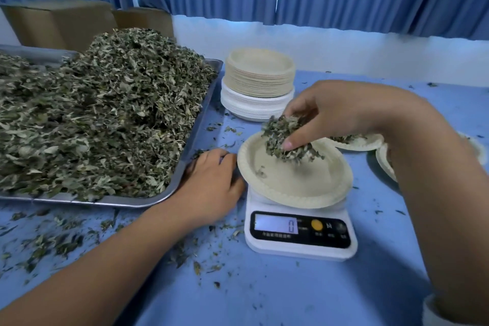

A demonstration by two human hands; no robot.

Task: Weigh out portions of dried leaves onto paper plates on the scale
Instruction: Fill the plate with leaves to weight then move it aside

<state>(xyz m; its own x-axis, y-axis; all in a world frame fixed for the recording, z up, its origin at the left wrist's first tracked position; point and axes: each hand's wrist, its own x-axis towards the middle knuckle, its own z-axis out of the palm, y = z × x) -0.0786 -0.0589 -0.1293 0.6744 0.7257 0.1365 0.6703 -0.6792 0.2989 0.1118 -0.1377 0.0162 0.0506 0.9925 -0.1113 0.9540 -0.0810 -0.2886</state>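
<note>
A white digital scale stands on the blue table, its display reading 0. A beige paper plate lies on top of it, almost bare apart from a few leaf crumbs. My right hand hovers over the plate's far edge, closed around a handful of dried leaves that spills from my fingers. My left hand rests palm down on the table between the plate and the corner of a metal tray, which is heaped with dried leaves. Its fingers are loosely curled and hold nothing.
A stack of beige plates sits on a stack of white plates behind the scale. Filled paper plates lie to the right, partly hidden by my right arm. Leaf crumbs litter the table. Cardboard boxes stand behind the tray.
</note>
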